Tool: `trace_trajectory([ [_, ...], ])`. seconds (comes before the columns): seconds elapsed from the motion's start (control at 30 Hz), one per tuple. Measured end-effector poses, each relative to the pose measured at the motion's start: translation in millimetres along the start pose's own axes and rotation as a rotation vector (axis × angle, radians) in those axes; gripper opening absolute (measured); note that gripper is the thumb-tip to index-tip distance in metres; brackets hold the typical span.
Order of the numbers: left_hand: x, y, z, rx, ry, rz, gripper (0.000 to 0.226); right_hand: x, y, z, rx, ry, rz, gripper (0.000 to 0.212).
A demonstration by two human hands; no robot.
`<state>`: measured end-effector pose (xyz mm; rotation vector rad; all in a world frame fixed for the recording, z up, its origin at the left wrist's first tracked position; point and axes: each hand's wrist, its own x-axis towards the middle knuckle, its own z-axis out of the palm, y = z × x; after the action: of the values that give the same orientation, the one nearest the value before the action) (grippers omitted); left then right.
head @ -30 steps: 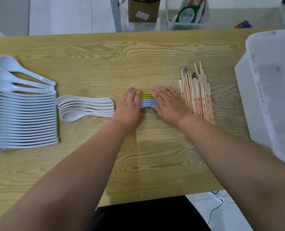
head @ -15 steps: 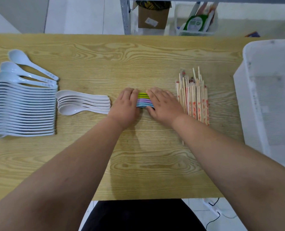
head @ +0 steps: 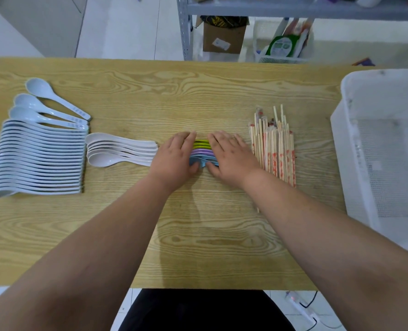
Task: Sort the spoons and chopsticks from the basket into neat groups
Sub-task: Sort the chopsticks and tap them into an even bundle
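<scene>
spoon rows (head: 40,158) left on table (head: 198,91), chopsticks (head: 273,149) right, basket (head: 346,130) far right

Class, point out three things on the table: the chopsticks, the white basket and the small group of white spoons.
chopsticks (head: 273,151), head view, red-printed wrappers mid-bundle
white basket (head: 341,144), head view, its left wall
white spoons (head: 126,149), head view, the stacked handles

A wood-grain desk (head: 198,91) lies under the right hand (head: 231,158). Well beyond it, a cardboard box (head: 223,37) sits beneath a grey metal shelf (head: 293,8), beside a white crate (head: 261,32).
</scene>
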<state>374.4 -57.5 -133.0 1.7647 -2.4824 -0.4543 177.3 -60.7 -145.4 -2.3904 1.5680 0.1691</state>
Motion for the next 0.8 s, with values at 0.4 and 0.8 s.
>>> trace_trajectory([
  [0.4, -25, -2, -22, -0.038, 0.034, -0.022, 0.069, -18, -15, -14, 0.064, 0.018, -0.01, 0.065],
  [0.8, -108, -39, -59, -0.392, 0.113, -0.217, 0.045, -40, -109, -27, 0.436, 0.181, -0.004, 0.046],
])
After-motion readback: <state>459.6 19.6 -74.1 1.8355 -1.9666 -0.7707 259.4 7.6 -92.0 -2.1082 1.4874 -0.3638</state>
